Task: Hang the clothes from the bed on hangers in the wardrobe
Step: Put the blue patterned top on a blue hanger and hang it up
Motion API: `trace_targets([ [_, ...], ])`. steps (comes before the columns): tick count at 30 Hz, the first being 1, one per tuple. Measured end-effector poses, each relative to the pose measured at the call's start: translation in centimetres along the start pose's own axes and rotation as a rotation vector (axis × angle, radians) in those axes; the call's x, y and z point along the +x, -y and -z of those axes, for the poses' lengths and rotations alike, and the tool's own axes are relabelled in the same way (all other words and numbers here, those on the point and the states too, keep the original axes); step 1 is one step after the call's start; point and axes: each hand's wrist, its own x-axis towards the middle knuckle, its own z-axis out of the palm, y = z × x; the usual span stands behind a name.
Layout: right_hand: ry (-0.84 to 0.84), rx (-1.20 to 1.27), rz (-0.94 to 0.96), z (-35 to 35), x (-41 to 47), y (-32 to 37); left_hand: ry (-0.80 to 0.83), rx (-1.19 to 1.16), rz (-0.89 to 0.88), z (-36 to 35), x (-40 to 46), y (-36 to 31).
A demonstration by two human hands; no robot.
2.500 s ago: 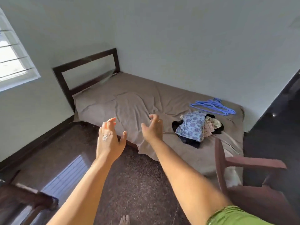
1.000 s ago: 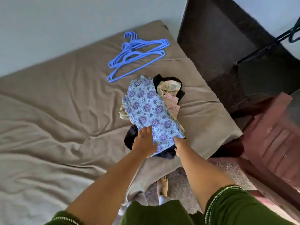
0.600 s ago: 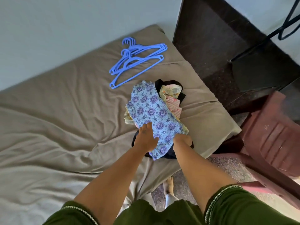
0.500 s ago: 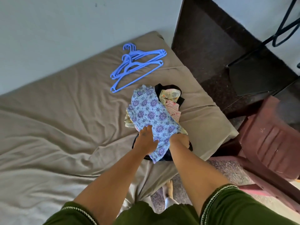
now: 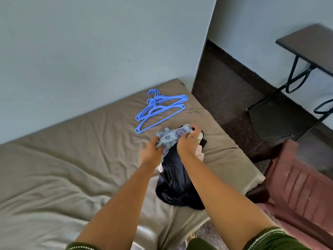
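Two hands, left (image 5: 151, 154) and right (image 5: 187, 143), each grip pinching one blue floral garment (image 5: 171, 137) above dark garment (image 5: 175, 184) on bed (image 5: 72, 159). Several blue hangers (image 5: 158, 110) beyond; maroon chair (image 5: 297, 186) beside.

pink striped garment (image 5: 200, 152) mostly hidden behind right hand (image 5: 187, 144)

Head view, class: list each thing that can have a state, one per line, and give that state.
Blue floral garment: bunched, lifted, gripped by both hands.
Left hand: curled on the garment's near edge.
Right hand: curled on its far edge.
Dark garment: lying spread on the bed.
Blue hangers: stacked flat, unused.
Bed sheet: wrinkled.
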Motion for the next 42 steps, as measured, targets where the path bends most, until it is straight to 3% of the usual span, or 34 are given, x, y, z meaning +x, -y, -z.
trace_targets([
  [4,0.144,0.103,0.314,-0.5,-1.3,2.3,-0.105,0.073,-0.16,6.5,3.6,-4.9],
  [7,0.222,0.168,0.332,-2.3,-1.2,4.2,-0.089,0.122,-0.211,9.6,5.9,-8.4],
  [9,0.3,0.357,0.112,-3.4,-0.3,5.7,-0.019,0.197,-0.245,10.1,7.0,-10.1],
  [11,0.498,0.64,-0.333,-4.0,1.2,7.6,0.166,0.343,-0.29,9.2,7.8,-11.1],
  [12,0.583,0.712,-0.458,-3.8,1.9,8.1,0.291,0.412,-0.3,8.6,7.7,-11.4],
  [15,0.542,0.692,-0.601,-3.5,5.1,6.8,0.587,0.405,-0.268,6.7,8.7,-10.8],
  [17,0.486,0.656,-0.69,-3.3,7.1,5.1,0.66,0.277,-0.207,5.2,10.2,-9.3],
  [21,0.367,0.428,-0.736,-3.8,12.0,0.2,0.348,-0.051,0.044,1.4,14.2,-3.9],
  [24,0.301,0.264,-0.756,-5.0,15.1,-2.6,0.205,0.04,0.268,-2.0,18.6,2.1],
  [28,0.253,0.21,-0.766,-6.1,16.0,-5.6,0.229,0.164,0.463,-5.0,22.0,8.1],
  [34,0.184,0.295,-0.837,-9.5,19.4,-8.7,0.115,0.489,0.383,-10.4,30.0,13.8],
  [38,0.169,0.294,-0.8,-11.5,21.0,-12.6,0.104,0.538,0.343,-14.4,33.5,16.7],
  [42,0.141,0.303,-0.8,-11.0,21.1,-14.3,0.052,0.566,0.422,-15.5,34.0,18.0],
])
